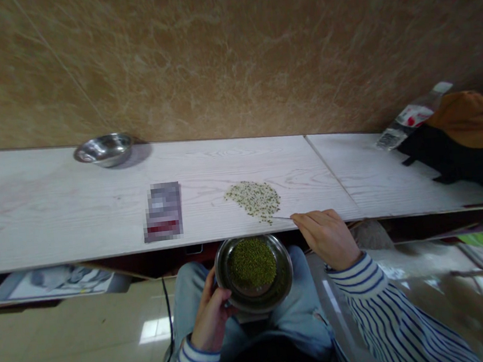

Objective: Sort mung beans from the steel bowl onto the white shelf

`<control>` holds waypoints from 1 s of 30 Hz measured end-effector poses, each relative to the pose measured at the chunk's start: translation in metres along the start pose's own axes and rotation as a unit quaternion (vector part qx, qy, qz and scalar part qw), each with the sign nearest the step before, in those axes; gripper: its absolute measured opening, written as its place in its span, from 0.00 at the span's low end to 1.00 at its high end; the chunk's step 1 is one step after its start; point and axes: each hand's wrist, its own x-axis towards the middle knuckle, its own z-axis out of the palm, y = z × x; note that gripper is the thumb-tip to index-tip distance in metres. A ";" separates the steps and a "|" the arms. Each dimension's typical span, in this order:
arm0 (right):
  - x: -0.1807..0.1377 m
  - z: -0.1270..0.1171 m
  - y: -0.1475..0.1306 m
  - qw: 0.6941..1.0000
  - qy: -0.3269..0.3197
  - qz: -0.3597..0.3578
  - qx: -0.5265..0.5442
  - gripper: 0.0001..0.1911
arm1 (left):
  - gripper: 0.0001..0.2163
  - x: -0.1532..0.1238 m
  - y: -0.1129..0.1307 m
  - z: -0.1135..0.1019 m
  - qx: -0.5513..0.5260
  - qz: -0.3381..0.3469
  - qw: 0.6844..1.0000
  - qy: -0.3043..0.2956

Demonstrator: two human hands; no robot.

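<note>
My left hand [211, 316] is closed around the rim of a steel bowl [279, 292] that rests on my lap and holds a heap of green beans [252, 262]. My right hand [325, 235] is closed in a pinch on thin metal tweezers [281, 218]. The tweezer tip touches the near edge of a pile of mixed green and pale beans [254, 198] spread on the white wooden table [55, 212].
An empty steel bowl [104, 149] stands at the table's far left by the brown tiled wall. A small blurred packet [163, 211] lies left of the pile. At far right lie a plastic bottle [411, 117], a brown cap [468, 118] and black cloth [459, 164].
</note>
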 end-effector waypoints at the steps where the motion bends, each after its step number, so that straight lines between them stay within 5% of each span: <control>1: 0.000 0.000 0.000 1.000 0.000 0.000 0.000 0.10 | 0.33 0.000 0.000 0.000 0.000 0.000 1.000 0.000; 30: 0.012 0.001 -0.010 1.000 0.001 -0.022 0.013 0.09 | 0.30 -0.003 0.003 0.004 -0.014 0.008 1.000 -0.004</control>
